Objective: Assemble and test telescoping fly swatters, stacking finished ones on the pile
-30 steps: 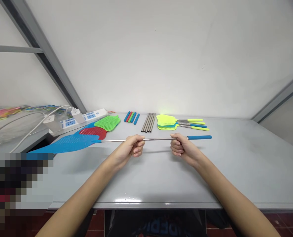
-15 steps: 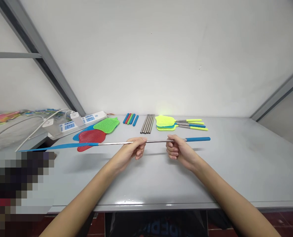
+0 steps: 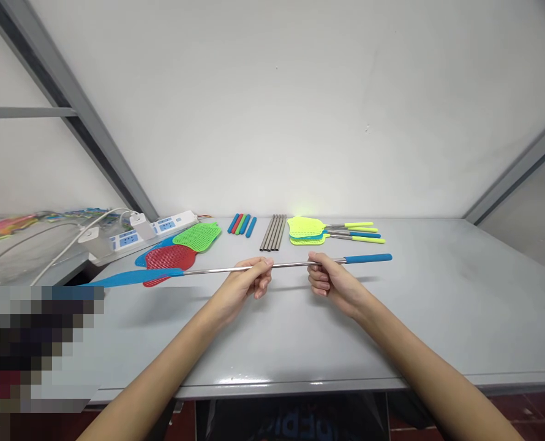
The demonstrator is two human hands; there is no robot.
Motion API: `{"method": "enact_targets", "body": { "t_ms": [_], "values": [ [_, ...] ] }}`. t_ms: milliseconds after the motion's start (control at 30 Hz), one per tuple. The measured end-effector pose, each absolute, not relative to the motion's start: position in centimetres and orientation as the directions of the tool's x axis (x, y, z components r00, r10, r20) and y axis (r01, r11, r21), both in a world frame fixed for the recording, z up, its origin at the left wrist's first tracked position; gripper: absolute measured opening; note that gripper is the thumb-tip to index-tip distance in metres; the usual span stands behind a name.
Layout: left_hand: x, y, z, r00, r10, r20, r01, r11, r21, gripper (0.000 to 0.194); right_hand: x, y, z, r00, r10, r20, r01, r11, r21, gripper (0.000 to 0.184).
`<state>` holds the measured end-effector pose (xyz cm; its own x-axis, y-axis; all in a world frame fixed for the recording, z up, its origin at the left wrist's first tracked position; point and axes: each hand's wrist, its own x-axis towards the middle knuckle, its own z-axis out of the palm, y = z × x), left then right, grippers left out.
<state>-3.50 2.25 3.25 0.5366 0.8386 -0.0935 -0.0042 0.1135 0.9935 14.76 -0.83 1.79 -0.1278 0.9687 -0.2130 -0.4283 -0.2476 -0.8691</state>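
Observation:
Both my hands hold a blue fly swatter (image 3: 139,277) level above the table, its metal rod drawn out long. My left hand (image 3: 249,278) is closed around the rod's middle, thumb on top. Farther right, my right hand (image 3: 330,278) grips the rod just short of the blue handle (image 3: 368,258). The blue paddle points left and is seen nearly edge-on; its far end is covered by the blurred patch. Beneath and behind it lie a red swatter head (image 3: 169,257), a green swatter head (image 3: 199,237) and a partly hidden blue one (image 3: 142,258).
Behind my hands lie several coloured handle grips (image 3: 242,225), several metal tubes (image 3: 273,233) and a stack of yellow and blue fly swatters (image 3: 307,226). A power strip (image 3: 176,222) with white plugs and cables is at the left, near plastic bags (image 3: 19,245). The wall (image 3: 272,122) stands behind.
The swatter has turned a little about its rod, so more of the blue paddle's face shows, and its left end sits slightly lower. Both hands keep their grip. The view has shifted slightly.

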Motion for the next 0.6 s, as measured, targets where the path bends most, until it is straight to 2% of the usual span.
{"method": "enact_targets", "body": {
  "t_ms": [333,600],
  "values": [
    [-3.37,2.17,3.16,0.516,0.851,-0.101,0.01,0.112,0.994,0.023,14.84,-0.72,1.65,-0.091,0.972,-0.216,-0.425,-0.234,-0.875,0.033],
    [-3.39,2.18,3.14,0.53,0.842,-0.102,0.008,0.115,0.993,0.022,14.75,-0.66,1.39,0.005,0.98,-0.199,-0.397,-0.18,-0.9,0.031]
  ]
}}
